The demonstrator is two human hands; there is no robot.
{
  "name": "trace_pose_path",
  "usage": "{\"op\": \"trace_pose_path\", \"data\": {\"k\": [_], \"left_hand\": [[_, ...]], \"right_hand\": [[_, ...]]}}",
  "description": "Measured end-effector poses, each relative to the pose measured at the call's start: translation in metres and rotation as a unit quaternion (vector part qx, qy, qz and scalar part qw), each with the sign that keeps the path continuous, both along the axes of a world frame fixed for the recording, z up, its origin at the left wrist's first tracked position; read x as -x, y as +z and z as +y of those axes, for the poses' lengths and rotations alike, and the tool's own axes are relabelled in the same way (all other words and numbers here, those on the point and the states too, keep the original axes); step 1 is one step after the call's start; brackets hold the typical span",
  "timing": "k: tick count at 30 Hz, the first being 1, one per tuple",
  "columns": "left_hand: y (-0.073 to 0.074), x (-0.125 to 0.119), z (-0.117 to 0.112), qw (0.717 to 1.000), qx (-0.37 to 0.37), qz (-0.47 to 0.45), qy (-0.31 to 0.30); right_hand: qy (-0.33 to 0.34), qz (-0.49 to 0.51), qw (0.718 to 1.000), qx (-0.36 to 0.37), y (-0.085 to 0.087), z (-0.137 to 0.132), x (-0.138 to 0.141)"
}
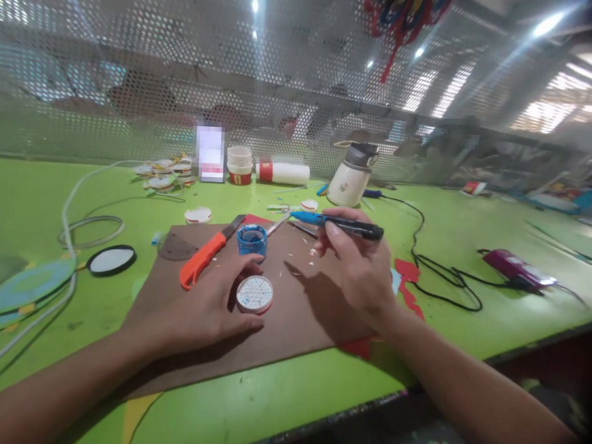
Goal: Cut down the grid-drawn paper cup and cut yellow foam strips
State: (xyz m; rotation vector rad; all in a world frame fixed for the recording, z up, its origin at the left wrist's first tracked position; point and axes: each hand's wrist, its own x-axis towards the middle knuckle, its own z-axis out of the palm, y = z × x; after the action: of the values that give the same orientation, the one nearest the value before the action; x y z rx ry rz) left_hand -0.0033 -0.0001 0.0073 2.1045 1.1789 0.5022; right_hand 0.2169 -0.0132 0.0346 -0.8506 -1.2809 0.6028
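Note:
My left hand (201, 309) rests on a brown board (301, 320) and its thumb and fingers pinch a small white disc (254, 294) marked with a blue grid. My right hand (357, 264) is raised above the board, its fingers closed round a pen (340, 224) with a black barrel and blue end, held level. A blue pot (252, 239) stands just behind the disc. An orange-handled utility knife (203, 257) lies to the left of the pot on the board.
The green table (468, 321) carries a round mirror (111, 260), a white cable (75, 225), paper cups (240, 164), a white jug (349, 178), a black cord (441, 274) and a purple device (517, 267). Red paper scraps (408, 279) lie right of the board. Perforated mesh stands behind.

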Motion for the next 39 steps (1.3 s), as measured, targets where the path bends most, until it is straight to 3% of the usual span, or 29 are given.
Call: {"op": "trace_pose_path", "data": {"k": [9,19,26,39], "left_hand": [[0.012,0.003,0.007,0.998,0.031,-0.020,-0.050],[-0.005,0.002,0.003,0.997,-0.068,-0.033,-0.010],[-0.003,-0.001,-0.010,0.992,-0.127,-0.002,0.021],[-0.009,0.000,-0.002,0.996,-0.088,-0.003,-0.003]], "right_hand": [[-0.018,0.037,0.999,-0.004,-0.009,0.021,-0.010],[-0.022,0.022,0.999,0.025,-0.018,0.032,-0.013],[-0.023,0.008,0.999,0.040,-0.016,0.029,-0.011],[-0.008,-0.037,0.993,0.114,-0.025,0.036,-0.014]]}}
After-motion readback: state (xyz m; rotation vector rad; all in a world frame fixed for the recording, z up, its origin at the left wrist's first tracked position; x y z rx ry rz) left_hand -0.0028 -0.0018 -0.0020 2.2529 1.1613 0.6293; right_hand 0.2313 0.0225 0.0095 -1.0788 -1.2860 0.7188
